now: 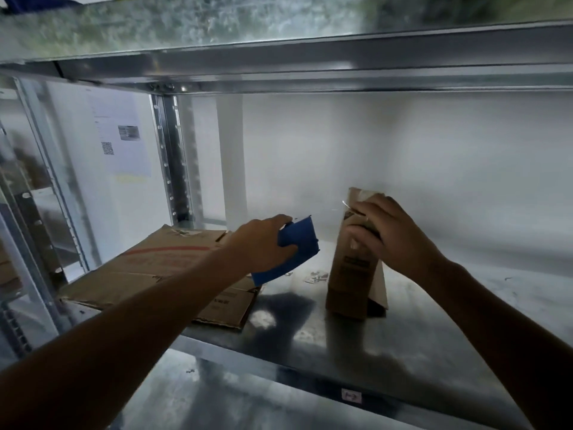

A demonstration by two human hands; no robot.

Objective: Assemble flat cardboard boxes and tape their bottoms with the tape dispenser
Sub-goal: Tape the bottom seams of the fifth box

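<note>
From the head view, a small cardboard box (pixel 353 268) stands upright on the metal shelf (pixel 403 336); the right hand (pixel 390 234) curls around its top; left of the box, the left hand (pixel 263 243) grips the blue tape dispenser (pixel 291 249); farther left lie flat cardboard boxes (pixel 148 268).

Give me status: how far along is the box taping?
Done: one small box stands upright on the metal shelf. In hand: the right hand grips its top; the left hand holds the blue tape dispenser beside it. Left: flat cardboard lies unassembled. Whether the box's bottom is taped can't be seen.
</note>
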